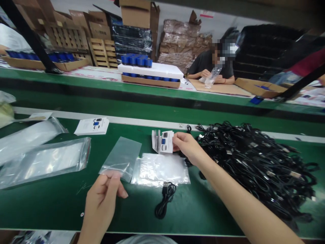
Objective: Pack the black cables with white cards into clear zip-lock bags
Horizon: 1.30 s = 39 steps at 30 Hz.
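Note:
My left hand (108, 193) pinches the near edge of a clear plastic bag (123, 156), which is raised at a tilt over the green table. Further right, my right hand (186, 144) has its fingers closed on the right edge of a printed leaflet (167, 142). That leaflet stands upright against several others fanned out at its left. Below it lies a stack of clear plastic bags (162, 169). A coiled black USB cable (165, 200) rests in front of that stack. The fingertips of my right hand are partly hidden behind the leaflet.
A big heap of black cables (248, 169) covers the right side. On the left are a pile of leaflets (91, 126) and long plastic packs (48, 162). Across a raised green ledge (101, 88), a person (213, 67) handles clear plastic beside a tray of blue items (152, 81).

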Tool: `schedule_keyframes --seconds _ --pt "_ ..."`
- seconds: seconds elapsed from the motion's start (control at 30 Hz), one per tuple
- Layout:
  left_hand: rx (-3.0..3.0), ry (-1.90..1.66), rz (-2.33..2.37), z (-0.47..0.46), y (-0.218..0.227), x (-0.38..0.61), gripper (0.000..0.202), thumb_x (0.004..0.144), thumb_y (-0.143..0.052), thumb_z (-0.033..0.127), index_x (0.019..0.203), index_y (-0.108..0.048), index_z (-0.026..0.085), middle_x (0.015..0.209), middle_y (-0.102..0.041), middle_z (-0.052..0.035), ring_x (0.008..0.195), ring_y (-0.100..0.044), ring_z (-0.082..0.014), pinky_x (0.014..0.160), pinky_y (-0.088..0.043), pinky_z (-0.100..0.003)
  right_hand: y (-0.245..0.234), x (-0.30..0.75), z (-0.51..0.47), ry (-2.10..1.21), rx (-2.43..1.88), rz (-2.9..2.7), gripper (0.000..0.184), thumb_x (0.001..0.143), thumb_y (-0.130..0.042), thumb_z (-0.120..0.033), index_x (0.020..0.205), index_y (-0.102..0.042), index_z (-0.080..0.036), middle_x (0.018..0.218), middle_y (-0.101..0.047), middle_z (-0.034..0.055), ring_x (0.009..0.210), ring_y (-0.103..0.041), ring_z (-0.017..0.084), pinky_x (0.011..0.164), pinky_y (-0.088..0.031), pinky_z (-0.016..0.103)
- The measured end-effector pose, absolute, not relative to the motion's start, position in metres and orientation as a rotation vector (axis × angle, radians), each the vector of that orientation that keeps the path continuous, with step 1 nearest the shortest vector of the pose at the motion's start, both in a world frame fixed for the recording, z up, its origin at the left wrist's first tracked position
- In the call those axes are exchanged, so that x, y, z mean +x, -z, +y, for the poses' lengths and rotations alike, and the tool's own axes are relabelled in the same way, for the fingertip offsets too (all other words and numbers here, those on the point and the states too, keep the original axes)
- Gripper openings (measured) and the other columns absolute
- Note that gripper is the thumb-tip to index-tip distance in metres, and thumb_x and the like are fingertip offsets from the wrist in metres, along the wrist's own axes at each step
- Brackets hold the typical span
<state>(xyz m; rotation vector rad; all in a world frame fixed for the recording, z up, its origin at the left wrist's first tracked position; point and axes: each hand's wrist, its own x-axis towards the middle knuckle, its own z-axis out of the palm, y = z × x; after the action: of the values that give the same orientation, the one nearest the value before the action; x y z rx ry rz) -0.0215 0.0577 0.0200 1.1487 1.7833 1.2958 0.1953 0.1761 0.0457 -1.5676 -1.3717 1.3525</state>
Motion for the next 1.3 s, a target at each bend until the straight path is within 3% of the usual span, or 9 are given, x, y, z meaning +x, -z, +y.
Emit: schedule_keyframes --seconds 0.27,0.47,0.57,0.67,0.77,0.87,1.0,1.17,1.3 --pt "1.215 -1.336 1.738 0.07 -0.021 -0.017 0.029 0.09 -0.043 0.045 0.078 -0.054 0.021 0.073 -0.075 -0.0015 0.06 -0.071 -0.0149 0.055 -0.058 -0.024 -0.068 0.176 0.074 -1.074 -1.289 -2.092 0.02 0.092 -0.043 -0.018 0.073 -0.05 -0.02 0.067 -0.052 -0.0034 0.06 -0.048 0.012 0.057 -0.034 0.023" --pt "1.511 -1.326 2.022 0.065 -0.016 -0.012 0.024 0.085 -0.045 0.037 0.065 -0.05 0.023 0.05 -0.06 0.0026 0.044 -0.057 -0.0152 0.043 -0.041 -0.026 -0.054 0.148 0.064 -0.992 -1.184 -2.156 0.018 0.087 -0.046 -0.012 0.072 -0.051 -0.02 0.067 -0.055 -0.0026 0.057 -0.05 0.011 0.054 -0.035 0.022" --pt "1.502 -1.378 2.11 0.067 -0.018 -0.014 0.022 0.083 -0.046 0.033 0.062 -0.044 0.024 0.045 -0.049 0.0054 0.041 -0.05 -0.0143 0.044 -0.036 -0.027 -0.038 0.142 0.057 -0.924 -1.127 -1.947 0.008 0.087 -0.051 -0.017 0.09 -0.058 -0.021 0.08 -0.06 0.0009 0.073 -0.057 0.016 0.067 -0.044 0.026" --pt "1.445 -1.455 2.171 0.071 -0.023 -0.015 0.024 0.084 -0.045 0.031 0.062 -0.042 0.024 0.047 -0.048 0.0054 0.045 -0.05 -0.0134 0.047 -0.038 -0.025 -0.015 0.129 0.04 -0.991 -1.132 -1.546 0.06 0.073 -0.075 -0.039 0.124 -0.047 -0.025 0.111 -0.059 0.0074 0.098 -0.057 0.023 0.087 -0.046 0.035" --pt "1.378 -1.524 2.165 0.075 -0.031 -0.012 0.025 0.088 -0.042 0.031 0.064 -0.041 0.024 0.047 -0.046 0.0067 0.042 -0.048 -0.012 0.046 -0.039 -0.023 0.005 0.109 0.024 -1.364 -1.071 -1.2 0.085 0.053 -0.085 -0.053 0.124 -0.048 -0.024 0.112 -0.063 0.0093 0.099 -0.062 0.027 0.088 -0.05 0.037" --pt "1.338 -1.562 2.106 0.077 -0.037 -0.007 0.026 0.091 -0.039 0.031 0.065 -0.04 0.024 0.046 -0.044 0.0083 0.038 -0.044 -0.0104 0.04 -0.038 -0.021 0.009 0.095 0.021 -1.581 -0.976 -0.995 0.061 0.06 -0.083 -0.043 0.112 -0.058 -0.021 0.097 -0.069 0.006 0.084 -0.068 0.023 0.078 -0.055 0.034" --pt "1.338 -1.608 2.045 0.076 -0.037 -0.002 0.026 0.091 -0.038 0.032 0.067 -0.039 0.024 0.045 -0.04 0.0099 0.037 -0.041 -0.0096 0.038 -0.036 -0.019 -0.001 0.099 0.028 -1.4 -1.051 -1.119 0.011 0.078 -0.067 -0.028 0.08 -0.069 -0.018 0.07 -0.064 0.0005 0.063 -0.067 0.016 0.061 -0.057 0.025" --pt "1.444 -1.531 2.05 0.073 -0.03 -0.007 0.02 0.087 -0.045 0.032 0.07 -0.047 0.023 0.048 -0.047 0.008 0.043 -0.049 -0.0106 0.044 -0.04 -0.02 -0.009 0.12 0.034 -1.06 -1.071 -1.389 0.018 0.085 -0.057 -0.018 0.071 -0.067 -0.017 0.061 -0.062 -0.0002 0.05 -0.064 0.013 0.048 -0.051 0.02" --pt "1.585 -1.36 2.023 0.068 -0.033 -0.011 0.022 0.084 -0.05 0.034 0.065 -0.051 0.023 0.044 -0.049 0.0082 0.038 -0.047 -0.0101 0.042 -0.039 -0.021 -0.014 0.135 0.037 -0.403 -0.956 -1.632 0.016 0.085 -0.055 -0.007 0.087 -0.068 -0.017 0.067 -0.067 0.0031 0.057 -0.063 0.013 0.052 -0.05 0.022"
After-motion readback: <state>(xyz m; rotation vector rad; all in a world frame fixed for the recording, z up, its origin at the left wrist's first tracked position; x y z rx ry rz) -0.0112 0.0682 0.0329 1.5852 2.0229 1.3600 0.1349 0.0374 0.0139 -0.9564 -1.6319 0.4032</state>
